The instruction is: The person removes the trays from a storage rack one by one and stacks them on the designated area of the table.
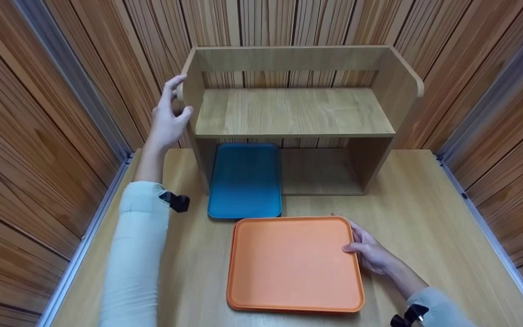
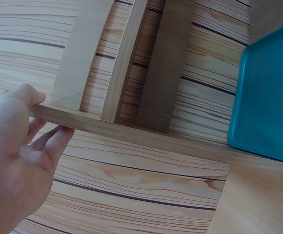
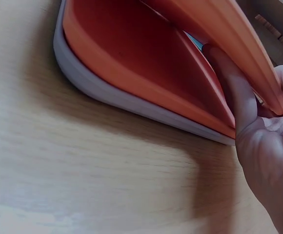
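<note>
My left hand grips the left side panel of a two-tier wooden shelf, thumb on one face and fingers on the other in the left wrist view. On the shelf's lower level, at the left, a blue tray lies with its near end sticking out past the front. In front of it, my right hand pinches the right edge of an orange tray. The right wrist view shows this edge raised off a second orange tray, which sits on a greyish tray.
The shelf stands on a wooden tabletop against a wood-plank wall. Metal rails run along both sides of the table. A black wrist mount is fixed over the left sleeve.
</note>
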The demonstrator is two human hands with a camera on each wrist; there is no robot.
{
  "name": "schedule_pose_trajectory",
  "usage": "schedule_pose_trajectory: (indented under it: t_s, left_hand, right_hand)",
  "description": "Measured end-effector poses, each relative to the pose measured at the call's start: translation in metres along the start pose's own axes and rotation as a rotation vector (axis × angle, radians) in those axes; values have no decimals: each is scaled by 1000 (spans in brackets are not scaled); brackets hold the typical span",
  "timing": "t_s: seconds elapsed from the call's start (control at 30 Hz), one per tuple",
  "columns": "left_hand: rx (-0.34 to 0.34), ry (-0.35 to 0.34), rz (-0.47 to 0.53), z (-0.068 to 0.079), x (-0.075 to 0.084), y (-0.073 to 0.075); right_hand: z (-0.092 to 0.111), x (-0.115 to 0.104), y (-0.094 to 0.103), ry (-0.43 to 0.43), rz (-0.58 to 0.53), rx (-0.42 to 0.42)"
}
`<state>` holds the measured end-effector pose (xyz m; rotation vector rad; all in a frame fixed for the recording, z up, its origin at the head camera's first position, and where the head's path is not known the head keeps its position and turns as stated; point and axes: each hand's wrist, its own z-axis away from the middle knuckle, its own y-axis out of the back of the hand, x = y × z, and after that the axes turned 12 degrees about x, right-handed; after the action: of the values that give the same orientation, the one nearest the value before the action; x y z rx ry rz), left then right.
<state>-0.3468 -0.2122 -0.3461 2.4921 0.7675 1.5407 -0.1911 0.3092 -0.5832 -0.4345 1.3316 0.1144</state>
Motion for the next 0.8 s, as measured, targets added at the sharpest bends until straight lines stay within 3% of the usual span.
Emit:
schedule_pose_trajectory:
  t_s: [0.3, 0.6, 0.8]
  left_hand:
    - [-1, -18, 4, 0, 0, 1]
    - [-5, 1, 25, 2, 0, 0]
    - [-2, 7, 17, 1, 1, 0]
  right_hand:
    - [1, -8, -3, -98, 169, 75]
    - [-2, -28, -2, -77, 477, 67]
    - [-3, -34, 3, -56, 550, 34]
